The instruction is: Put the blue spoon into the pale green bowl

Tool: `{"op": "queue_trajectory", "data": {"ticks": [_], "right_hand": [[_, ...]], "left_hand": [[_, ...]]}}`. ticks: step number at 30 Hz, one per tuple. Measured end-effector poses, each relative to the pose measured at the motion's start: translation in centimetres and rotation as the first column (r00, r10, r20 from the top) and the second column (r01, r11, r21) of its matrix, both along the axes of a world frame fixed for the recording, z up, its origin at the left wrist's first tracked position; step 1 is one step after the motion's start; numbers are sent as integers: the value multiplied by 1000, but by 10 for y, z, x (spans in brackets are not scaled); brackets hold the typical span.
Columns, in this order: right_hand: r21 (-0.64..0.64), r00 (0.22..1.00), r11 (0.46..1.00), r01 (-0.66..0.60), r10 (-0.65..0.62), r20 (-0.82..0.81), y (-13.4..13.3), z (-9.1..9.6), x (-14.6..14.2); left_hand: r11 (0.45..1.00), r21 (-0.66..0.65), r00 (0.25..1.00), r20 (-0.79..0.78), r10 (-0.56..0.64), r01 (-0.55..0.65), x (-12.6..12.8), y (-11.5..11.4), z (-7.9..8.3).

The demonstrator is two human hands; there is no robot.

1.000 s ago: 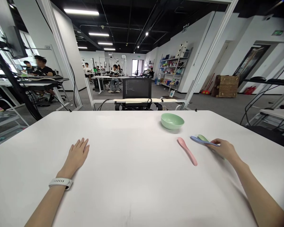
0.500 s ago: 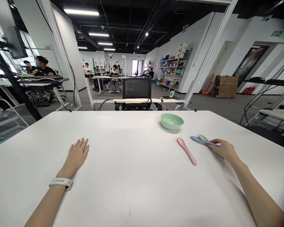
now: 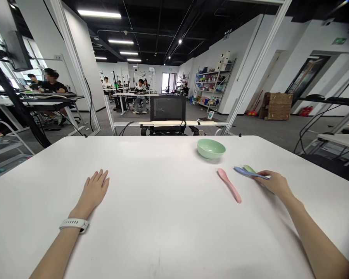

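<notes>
My right hand (image 3: 275, 183) pinches the handle of a blue spoon (image 3: 247, 173), whose bowl end points left. Beneath and behind it lies a green spoon (image 3: 250, 169); my hand and the blue spoon hide much of its handle. To the left, a pink spoon (image 3: 229, 185) rests slantwise on the white table (image 3: 151, 217). Farther back stands a green bowl (image 3: 211, 148), with no contents visible from here. Flat on the table's left side is my left hand (image 3: 94, 188), fingers stretched out and holding nothing; a pale watch band circles that wrist.
Beyond the table's far edge are a black mesh chair (image 3: 168, 108) and a metal frame with uprights on both sides. A white cart (image 3: 8, 149) stands at left. Several people sit at desks in the background, and loaded shelves (image 3: 213, 83) stand behind at right.
</notes>
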State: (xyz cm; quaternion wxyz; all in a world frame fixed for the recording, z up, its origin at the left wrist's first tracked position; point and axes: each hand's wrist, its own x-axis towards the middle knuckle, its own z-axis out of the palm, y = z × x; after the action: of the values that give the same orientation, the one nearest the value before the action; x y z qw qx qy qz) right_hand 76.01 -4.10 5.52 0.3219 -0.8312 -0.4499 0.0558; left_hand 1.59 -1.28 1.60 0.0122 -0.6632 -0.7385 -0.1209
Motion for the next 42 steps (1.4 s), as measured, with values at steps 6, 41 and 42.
{"op": "queue_trajectory", "data": {"ticks": [6,41,42], "right_hand": [[-14,1000,1000,18,-18,0,-2,3,-5],[67,998,997,34,-38,56,-9,17,-13],[82,998,996,44,-48,52,-10,21,-16]], "left_hand": [[1000,15,1000,2,-7,7,-1,0,-1],[1000,8,1000,5,-17,17,-5,4,-4],[1000,7,1000,4,-17,17,-5,4,-4]]}}
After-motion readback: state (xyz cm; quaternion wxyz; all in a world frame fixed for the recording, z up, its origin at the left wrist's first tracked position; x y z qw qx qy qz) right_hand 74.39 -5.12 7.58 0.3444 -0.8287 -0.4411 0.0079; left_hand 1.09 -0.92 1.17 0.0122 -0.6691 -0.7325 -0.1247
